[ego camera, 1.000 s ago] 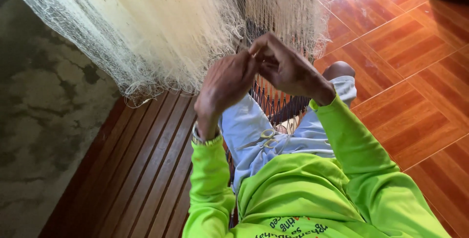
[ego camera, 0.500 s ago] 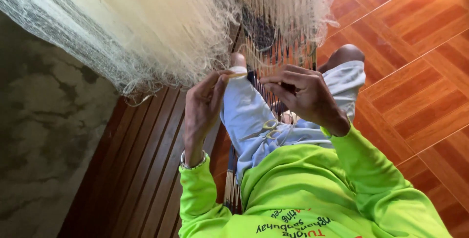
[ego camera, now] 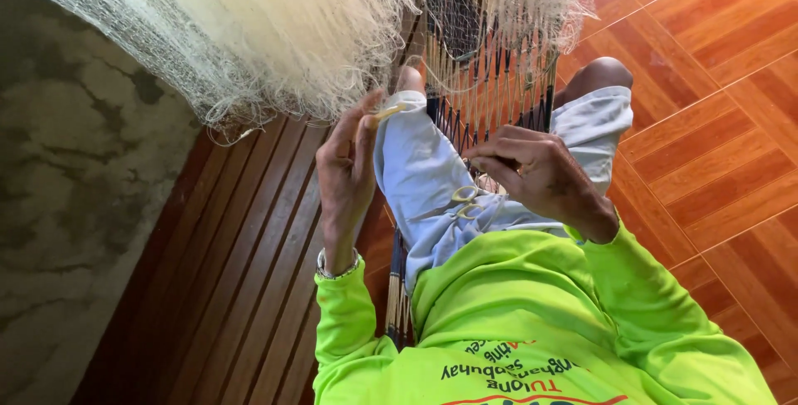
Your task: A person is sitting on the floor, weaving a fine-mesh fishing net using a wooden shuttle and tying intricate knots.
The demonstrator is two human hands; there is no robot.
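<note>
- Nearest to me, the person's right hand hovers over the lap, fingers pinched together on fine pale twine I can barely make out; the line runs up from the fingertips into the netting.
- Just below that hand, small metal scissors with looped handles lie untouched on the pale grey shorts.
- The left hand is raised beside the left knee, thumb and fingers closed on a slim yellowish netting needle, its tip pointing toward the mesh.
- Beyond both hands, the cream-white fishing net hangs in a thick bunched heap, with a looser section strung down between the knees.
- By my judgement the mending is mid-way: a great deal of mesh is gathered up left of the left hand, while the open strands ahead of the right hand look yet to be knotted.
- Dark wooden slats run under the left hand; orange tiled floor spreads beyond the right.
- The hanging mesh crowds the fingers and hides the knot itself.
</note>
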